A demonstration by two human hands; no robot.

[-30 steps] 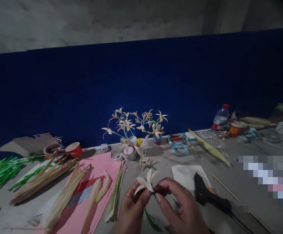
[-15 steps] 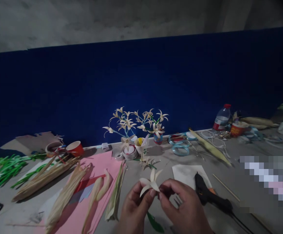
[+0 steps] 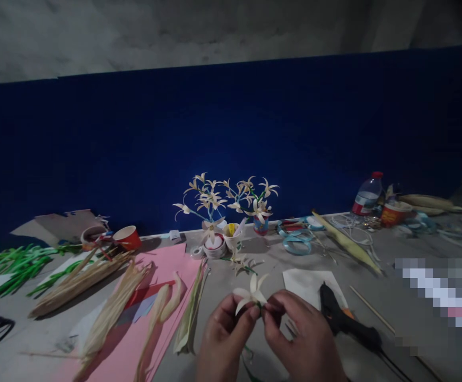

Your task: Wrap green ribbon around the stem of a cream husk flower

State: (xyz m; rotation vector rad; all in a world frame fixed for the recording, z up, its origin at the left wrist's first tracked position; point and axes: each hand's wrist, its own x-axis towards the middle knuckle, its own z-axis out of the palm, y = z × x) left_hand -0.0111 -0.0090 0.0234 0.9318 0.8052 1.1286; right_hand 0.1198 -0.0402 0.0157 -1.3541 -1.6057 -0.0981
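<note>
A cream-coloured craft flower (image 3: 251,293) with several curved petals is between my two hands at the lower middle. My left hand (image 3: 225,334) pinches it at the base, thumb in front. My right hand (image 3: 300,331) has thumb and forefinger closed at the flower's right side, near its green stem top. The stem runs down below the hands, partly hidden by them. Behind, finished-looking flowers of the same kind (image 3: 209,201) stand in small pots, and another small bloom (image 3: 246,262) lies on the table just beyond my fingers.
A black glue gun (image 3: 348,321) lies to the right by white paper (image 3: 306,281) and a thin stick (image 3: 372,309). Dried husks (image 3: 113,313) rest on pink paper (image 3: 171,260) at left, near green stems (image 3: 11,268). A bottle (image 3: 368,196) and blue ribbon (image 3: 296,244) sit at the back.
The view has shifted slightly left, so most things appear a little further right. Both hands still hold the flower, which has turned slightly, and green now shows at its base.
</note>
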